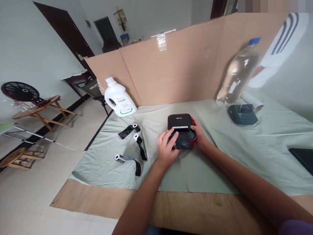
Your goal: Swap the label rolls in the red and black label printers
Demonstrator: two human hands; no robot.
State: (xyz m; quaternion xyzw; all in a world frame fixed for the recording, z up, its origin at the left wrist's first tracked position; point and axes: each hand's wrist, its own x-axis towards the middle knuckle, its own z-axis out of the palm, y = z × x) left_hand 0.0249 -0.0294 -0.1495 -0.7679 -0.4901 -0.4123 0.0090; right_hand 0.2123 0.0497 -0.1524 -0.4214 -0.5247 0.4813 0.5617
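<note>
A small black-and-red label printer (179, 120) sits on the cloth in front of me, its black lid bearing white lettering. A pale strip runs across its middle, and a dark, glossy sheet (183, 141) lies over its front part. My right hand (199, 132) wraps round the printer's right side, thumb on the top edge. My left hand (167, 145) grips its front left, with bent fingers at the pale strip and the thumb by the dark sheet. To the left lie three small rolls of black film, a far one (135, 127), a middle one (137, 138) and a near one (119, 158), partly unwound.
A white detergent bottle (119, 99) and a clear bottle (238, 75) stand before a cardboard screen (171, 71). Right of me are a dark device (242, 115), a white tube (258, 105) and a black flat object (303, 158). A person's striped sleeve (285, 42) shows at right.
</note>
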